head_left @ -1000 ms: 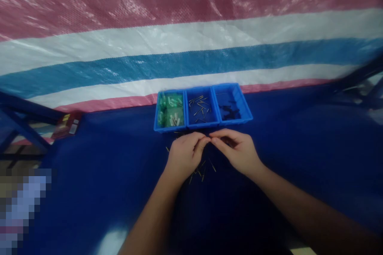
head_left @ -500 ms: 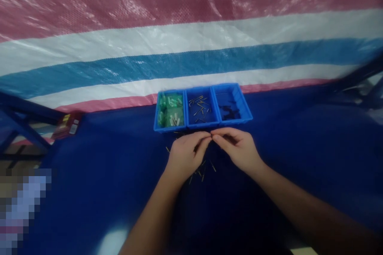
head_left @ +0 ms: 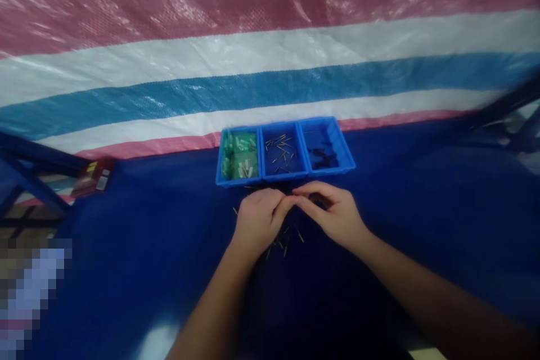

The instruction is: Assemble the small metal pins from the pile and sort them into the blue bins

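Observation:
My left hand (head_left: pixel 262 214) and my right hand (head_left: pixel 331 208) meet at their fingertips just in front of the blue bins. Both are closed in a pinch, and whatever lies between the fingers is too small or hidden to name. Thin brass-coloured pins (head_left: pixel 286 244) lie scattered on the blue table below and around my left hand. The middle bin (head_left: pixel 304 175) holds several similar thin pins. In the left bin (head_left: pixel 238 183) are green packing and short silvery pieces. Several dark small parts (head_left: pixel 324 157) lie in the right bin (head_left: pixel 345 149).
Behind the bins hangs a striped plastic sheet (head_left: pixel 270 90) along the table's far edge. A dark red box (head_left: pixel 93 177) stands at the far left beside a blue metal frame (head_left: pixel 34 166). The blue tabletop (head_left: pixel 139 247) stretches out on both sides.
The fingers of my left hand have curled in more, with its index finger drawn back from the right fingertips. Bins and scattered pins stay where they were.

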The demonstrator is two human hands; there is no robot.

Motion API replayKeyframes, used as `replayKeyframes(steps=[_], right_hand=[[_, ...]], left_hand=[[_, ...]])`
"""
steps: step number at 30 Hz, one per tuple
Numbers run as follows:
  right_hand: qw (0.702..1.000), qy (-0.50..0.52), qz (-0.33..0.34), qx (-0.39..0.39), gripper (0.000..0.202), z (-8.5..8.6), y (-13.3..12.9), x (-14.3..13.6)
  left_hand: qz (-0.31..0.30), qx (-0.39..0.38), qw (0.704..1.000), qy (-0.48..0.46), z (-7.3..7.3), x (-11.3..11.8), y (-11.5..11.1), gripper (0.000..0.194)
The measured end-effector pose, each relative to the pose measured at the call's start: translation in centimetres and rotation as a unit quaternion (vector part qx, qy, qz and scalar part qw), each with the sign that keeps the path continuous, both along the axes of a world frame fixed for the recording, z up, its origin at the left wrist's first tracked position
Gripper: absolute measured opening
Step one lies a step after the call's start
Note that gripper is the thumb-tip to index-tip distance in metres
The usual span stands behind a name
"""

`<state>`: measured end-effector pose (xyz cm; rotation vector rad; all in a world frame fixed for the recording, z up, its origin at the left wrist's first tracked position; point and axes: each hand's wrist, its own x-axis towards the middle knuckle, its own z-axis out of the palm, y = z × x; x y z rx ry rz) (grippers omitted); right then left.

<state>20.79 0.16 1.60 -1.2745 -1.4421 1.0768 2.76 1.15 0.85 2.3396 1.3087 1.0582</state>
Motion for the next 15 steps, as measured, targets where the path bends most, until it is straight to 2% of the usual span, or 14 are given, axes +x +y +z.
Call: replayKeyframes(steps=[5, 12, 15], right_hand=[[1.000, 0.002, -0.001, 0.018, 0.012, -0.54, 0.21, 0.09], [0.999, 0.033, 0.003, 0.032, 0.010, -0.64, 0.34, 0.18], [0.999, 0.031, -0.001, 0.011, 0.012, -0.49, 0.36, 0.15]], left_hand=[[-0.026, -0.016, 0.999, -0.040, 0.23, 0.13, -0.05, 0.021], [-0.020, -0.009, 0.998, -0.054, 0.05, 0.34, -0.25, 0.013], [-0.022, -0.025, 0.998, -0.057, 0.15, 0.37, -0.30, 0.015]])
